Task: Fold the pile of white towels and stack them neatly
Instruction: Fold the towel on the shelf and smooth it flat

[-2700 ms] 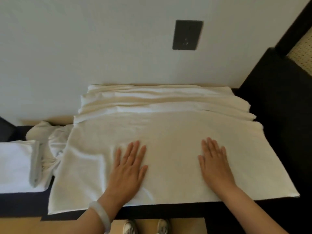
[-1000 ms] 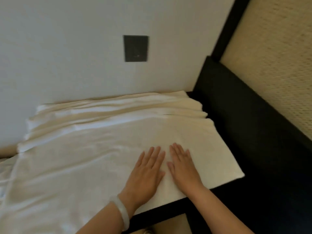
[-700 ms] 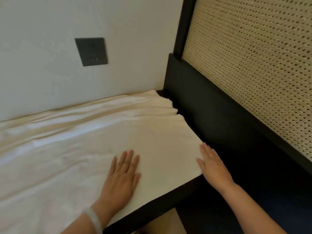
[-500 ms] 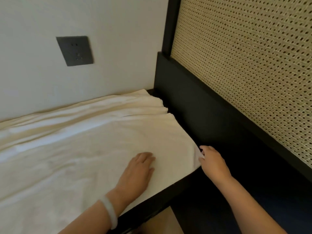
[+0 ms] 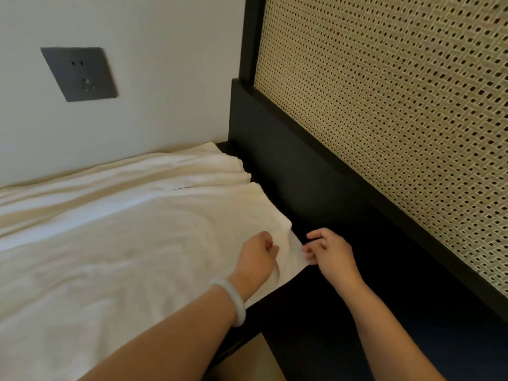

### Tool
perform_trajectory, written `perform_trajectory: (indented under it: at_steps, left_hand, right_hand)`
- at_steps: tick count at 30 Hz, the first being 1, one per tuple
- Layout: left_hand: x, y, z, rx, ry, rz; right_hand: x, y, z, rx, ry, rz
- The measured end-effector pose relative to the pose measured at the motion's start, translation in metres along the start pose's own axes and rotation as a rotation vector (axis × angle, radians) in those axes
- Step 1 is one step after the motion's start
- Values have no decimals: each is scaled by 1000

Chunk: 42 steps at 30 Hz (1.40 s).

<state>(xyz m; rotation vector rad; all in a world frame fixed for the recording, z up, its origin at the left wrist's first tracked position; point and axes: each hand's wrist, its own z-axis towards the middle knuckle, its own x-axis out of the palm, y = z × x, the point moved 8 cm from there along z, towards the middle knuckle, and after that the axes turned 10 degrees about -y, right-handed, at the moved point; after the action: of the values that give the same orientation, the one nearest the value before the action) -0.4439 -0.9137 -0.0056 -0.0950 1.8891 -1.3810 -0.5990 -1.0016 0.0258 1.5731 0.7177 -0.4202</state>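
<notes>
Near edge: the white towel (image 5: 123, 243) reached the front of the dark bench (image 5: 343, 215), with bare bench open to its right. The towel's right corner lay between the grips — left grip (image 5: 258, 257) curled into the cloth, right grip (image 5: 327, 251) pinching the corner edge. Beyond, bunched folds met the wall, beside a cane panel (image 5: 398, 119).

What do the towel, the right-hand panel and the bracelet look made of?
Towel: soft matte white cloth; it creases and drapes. Panel: woven cane or rattan, by its open lattice. Bracelet: smooth, pale, glossy ring, perhaps jade or glass.
</notes>
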Motion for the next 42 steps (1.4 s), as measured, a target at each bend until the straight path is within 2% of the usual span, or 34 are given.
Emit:
perform_trajectory:
  at_steps: [2,3,6,16,20,25,29,34,36,38,39,40,42]
  left_hand:
    - [-2,7,3,-68,-14,-32]
    - [-2,8,4,-93,-14,-47]
    - [-1,9,3,-111,-13,-51]
    - [5,3,-4,-90,-1,-7]
    - [15,-8,-8,19,94,47]
    - [39,-15,-19,176,251,368]
    - [41,-23,-27,331,280,561]
    - [40,-23,-32,424,292,638]
    - [40,-24,-34,444,284,657]
    - [40,-25,-37,473,280,675]
    - [39,-26,-38,496,279,676]
    - [38,-26,-40,522,284,664]
    - [33,-24,-41,539,320,603]
  right_hand:
    - [-11,-3,-3,-201,-83,-452]
    - [-10,-4,-7,-263,-80,-597]
    - [0,-11,-10,-262,-28,-705]
    - [8,-24,2,-76,20,-580]
    - [0,-25,0,-80,-74,-595]
    - [-2,-45,-7,-13,-147,-331]
    - [-3,-54,-17,59,-231,-115]
    - [-1,-57,-23,138,-210,8]
    - [-8,-47,-26,47,-250,-126]
    - [-17,-19,-34,-235,-367,-334]
    - [-16,-6,-38,-375,-381,-336]
    - [-9,1,-40,-464,-330,-317]
    - [7,-4,-36,-491,-160,-285]
